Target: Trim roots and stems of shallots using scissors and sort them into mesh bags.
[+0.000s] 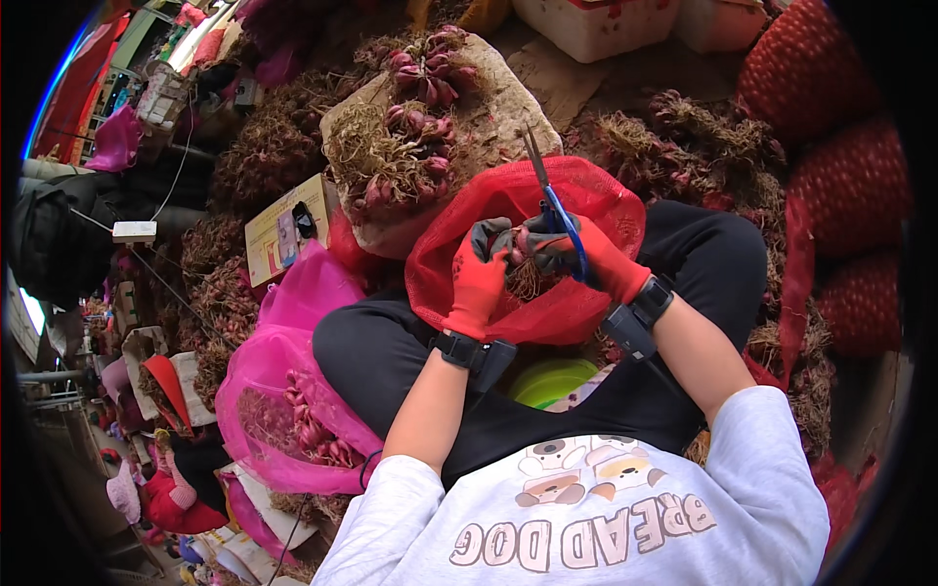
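Observation:
My left hand [478, 278], in a red glove with grey fingertips, pinches a few small red shallots [521, 252] with dry roots hanging below. My right hand [598, 256], gloved alike, has blue-handled scissors [553, 201] hooked in it, their dark blades pointing away from me. Its fingertips also meet the shallots. Both hands are over the mouth of a red mesh bag [449, 210] between my legs. Beyond the bag, bunches of shallots [415, 146] with dried tops lie on a pale, worn block [508, 93].
A pink mesh bag [244, 381] with shallots leans by my left knee. Beside the block stands a cardboard box [264, 254] with small items on it. Heaped shallots [674, 146] lie at right, near filled red mesh sacks [840, 186]. White foam boxes [596, 29] are at the back.

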A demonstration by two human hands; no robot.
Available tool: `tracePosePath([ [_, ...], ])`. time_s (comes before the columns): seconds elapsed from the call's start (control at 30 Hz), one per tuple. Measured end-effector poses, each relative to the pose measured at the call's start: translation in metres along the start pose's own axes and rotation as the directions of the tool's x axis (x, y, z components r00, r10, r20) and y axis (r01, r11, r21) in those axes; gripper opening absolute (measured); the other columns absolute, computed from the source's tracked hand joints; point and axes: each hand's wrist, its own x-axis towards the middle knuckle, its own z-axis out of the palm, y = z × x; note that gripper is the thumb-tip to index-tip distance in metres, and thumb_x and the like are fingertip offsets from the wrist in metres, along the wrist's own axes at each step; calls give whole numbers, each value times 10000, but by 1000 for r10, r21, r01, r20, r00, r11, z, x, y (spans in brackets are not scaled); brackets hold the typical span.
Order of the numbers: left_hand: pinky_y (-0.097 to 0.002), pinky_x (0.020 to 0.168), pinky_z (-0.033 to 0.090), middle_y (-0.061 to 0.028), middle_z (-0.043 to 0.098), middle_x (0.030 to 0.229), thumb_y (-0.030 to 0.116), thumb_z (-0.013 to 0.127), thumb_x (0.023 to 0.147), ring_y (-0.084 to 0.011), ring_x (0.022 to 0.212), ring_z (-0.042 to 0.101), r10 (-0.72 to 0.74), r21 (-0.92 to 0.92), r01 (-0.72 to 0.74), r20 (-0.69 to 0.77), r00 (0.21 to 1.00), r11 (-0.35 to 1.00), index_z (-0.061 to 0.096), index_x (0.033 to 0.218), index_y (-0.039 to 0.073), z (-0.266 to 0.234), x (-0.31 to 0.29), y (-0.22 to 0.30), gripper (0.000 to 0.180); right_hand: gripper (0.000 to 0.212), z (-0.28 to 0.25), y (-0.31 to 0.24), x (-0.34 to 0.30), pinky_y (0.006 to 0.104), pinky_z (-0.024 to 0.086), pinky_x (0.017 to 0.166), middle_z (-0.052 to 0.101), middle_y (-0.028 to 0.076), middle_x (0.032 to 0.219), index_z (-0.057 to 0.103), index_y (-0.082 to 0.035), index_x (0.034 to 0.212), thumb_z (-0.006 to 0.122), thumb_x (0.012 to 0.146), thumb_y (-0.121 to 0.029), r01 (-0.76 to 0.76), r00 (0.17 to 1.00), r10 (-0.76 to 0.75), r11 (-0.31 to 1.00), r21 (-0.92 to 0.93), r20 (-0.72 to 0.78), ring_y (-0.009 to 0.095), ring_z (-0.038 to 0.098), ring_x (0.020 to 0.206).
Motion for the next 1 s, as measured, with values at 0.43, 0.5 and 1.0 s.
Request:
tracePosePath([
  [0.43, -323, 753, 489, -107, 561, 994, 33, 728, 640, -252, 871, 609, 84, 532, -37, -63, 994, 846, 642, 896, 19, 21, -14, 7, 271, 263, 3, 7, -1, 283, 515, 735, 634, 105, 900, 555, 21, 1021, 646, 783, -42, 101, 991, -87, 986, 136, -103, 181, 630, 814],
  [0.5, -345, 739, 487, -119, 551, 1002, 20, 713, 623, -281, 848, 600, 190, 601, -117, -60, 980, 790, 641, 872, 27, 24, -16, 3, 259, 281, 4, 6, 0, 291, 518, 756, 637, 110, 906, 554, 31, 1030, 654, 778, -40, 124, 988, -110, 983, 133, -111, 187, 633, 830],
  [1.0, -203, 609, 442, 24, 531, 873, 271, 547, 926, -66, 734, 547, -315, -84, 343, 243, 918, 936, 499, 1121, 122, -8, 3, 5, 250, 314, 6, 1, 5, 266, 503, 737, 632, 81, 922, 570, 10, 1065, 672, 780, -70, 252, 966, -258, 937, -244, 4, 144, 620, 809],
])
